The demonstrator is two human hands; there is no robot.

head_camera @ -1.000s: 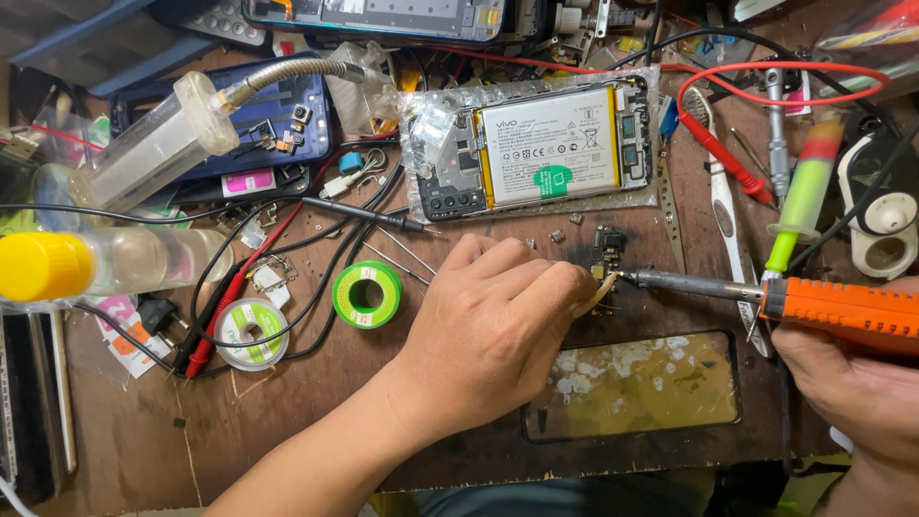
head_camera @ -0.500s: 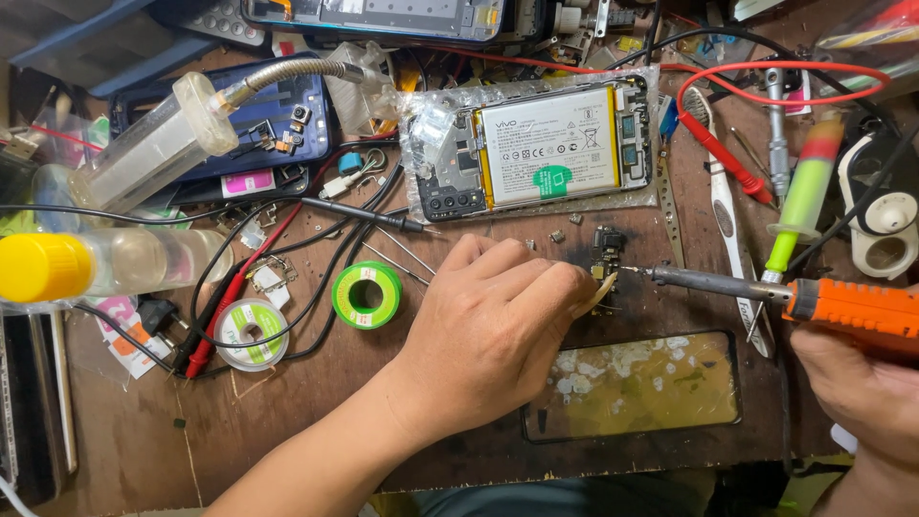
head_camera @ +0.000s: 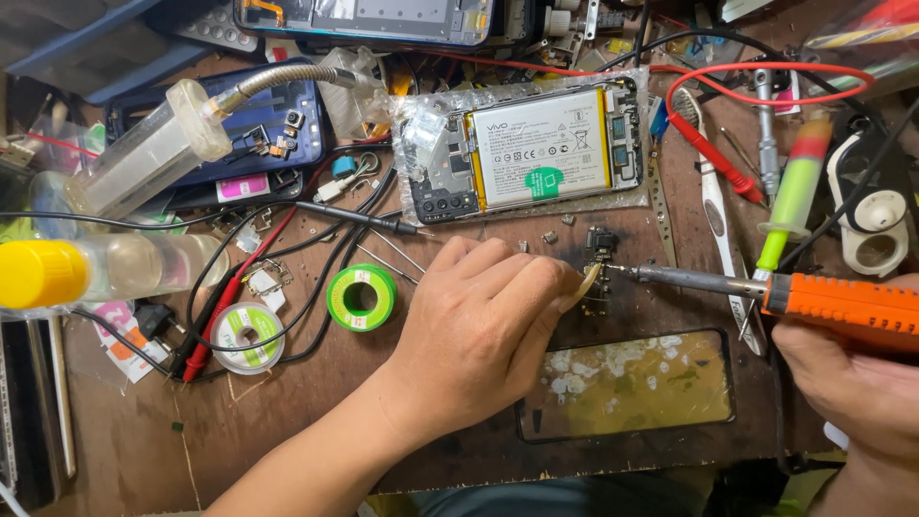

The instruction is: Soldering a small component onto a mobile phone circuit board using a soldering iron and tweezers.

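My left hand (head_camera: 483,321) rests on the brown bench and pinches a thin yellowish flex strip (head_camera: 591,283) at its fingertips. My right hand (head_camera: 857,383) grips an orange-handled soldering iron (head_camera: 842,302); its metal tip (head_camera: 622,270) points left and meets the strip beside a small dark circuit part (head_camera: 601,239). Just behind lies an opened phone (head_camera: 536,153) with its white battery showing, in clear plastic. A cracked screen glass (head_camera: 627,383) lies below the hands.
Green solder spool (head_camera: 361,296) and a white spool (head_camera: 247,330) lie left of my hand, among red and black probe leads (head_camera: 230,297). A yellow-capped bottle (head_camera: 57,273), a clear syringe-like tube (head_camera: 144,158), a green syringe (head_camera: 793,196) and a white holder (head_camera: 876,225) crowd the edges.
The soldering iron has slid slightly right and up with my right hand; its tip stays at the strip. My left hand has not moved.
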